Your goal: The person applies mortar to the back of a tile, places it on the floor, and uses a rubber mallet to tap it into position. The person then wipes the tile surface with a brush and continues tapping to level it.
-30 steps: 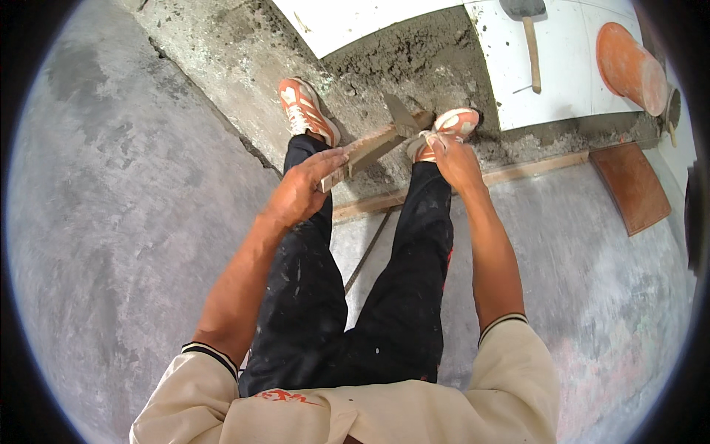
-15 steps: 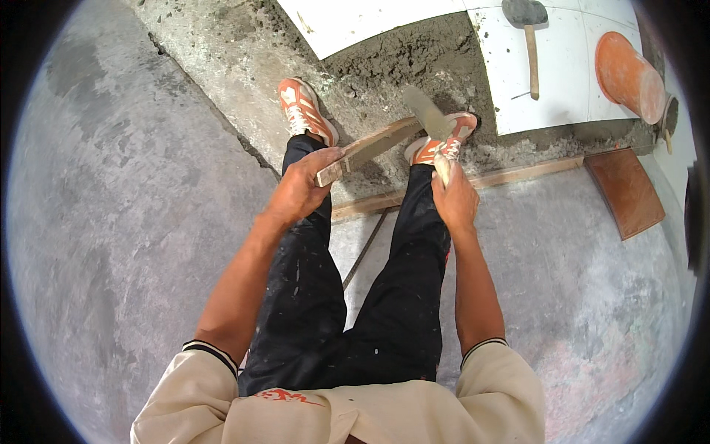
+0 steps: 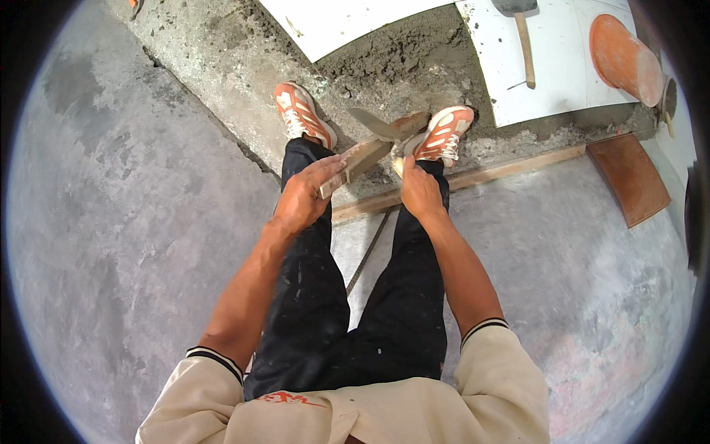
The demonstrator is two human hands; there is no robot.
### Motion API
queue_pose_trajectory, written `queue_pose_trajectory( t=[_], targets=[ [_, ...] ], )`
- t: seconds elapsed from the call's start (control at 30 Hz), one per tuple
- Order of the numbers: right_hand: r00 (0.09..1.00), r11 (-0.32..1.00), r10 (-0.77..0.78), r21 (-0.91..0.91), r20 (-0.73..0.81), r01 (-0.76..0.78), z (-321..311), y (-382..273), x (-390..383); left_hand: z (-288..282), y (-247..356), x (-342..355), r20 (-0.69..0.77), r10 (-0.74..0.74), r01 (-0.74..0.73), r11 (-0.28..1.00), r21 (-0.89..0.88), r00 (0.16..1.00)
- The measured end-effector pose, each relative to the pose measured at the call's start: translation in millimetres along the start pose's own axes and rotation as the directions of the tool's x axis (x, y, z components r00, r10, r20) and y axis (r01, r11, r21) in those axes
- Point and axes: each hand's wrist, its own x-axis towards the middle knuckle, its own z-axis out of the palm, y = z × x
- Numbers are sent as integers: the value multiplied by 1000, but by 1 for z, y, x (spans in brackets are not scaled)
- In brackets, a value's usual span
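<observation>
My left hand [image 3: 305,196] is closed round the near end of a mortar-smeared wooden board [image 3: 364,161], held at a slant between my two shoes. In my right hand [image 3: 420,190] is the pale handle of a trowel [image 3: 375,123], gripped firmly. The trowel's grey blade lies across the far part of the board, its tip toward the left; whether blade and board touch, I cannot tell. Beyond my feet spreads a bed of dark wet mortar [image 3: 414,55], between white tiles [image 3: 543,96].
A mallet [image 3: 524,44] and an orange bucket [image 3: 625,59] on its side lie on the right-hand tiles. A wooden strip [image 3: 510,166] edges the rough floor. Near it rests a brown tile [image 3: 630,180]. A dark rod [image 3: 370,251] lies on the floor between my legs.
My right hand has brought the trowel leftward, and its blade has swung across the board. The board's far end has shifted slightly right; my left hand keeps its hold.
</observation>
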Motion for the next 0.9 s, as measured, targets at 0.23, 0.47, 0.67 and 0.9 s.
queue_pose_trajectory(
  t=[0.23,0.47,0.67,0.9],
  targets=[
    [952,789,225,613,-206,-54,-18,20,3,-4,20,14,-48,-248,243,966,-86,968],
    [964,945,-25,309,-263,109,0,-5,-97,9,-1,13,3,-412,399,880,-257,911],
    [978,968,156,220,-137,-123,29,40,-40,12,3,10,-35,-442,424,877,-227,896],
    [950,223,271,950,156,-219,-6,53,-8,-17,34,-9,-81,-492,433,823,-367,867]
  ],
)
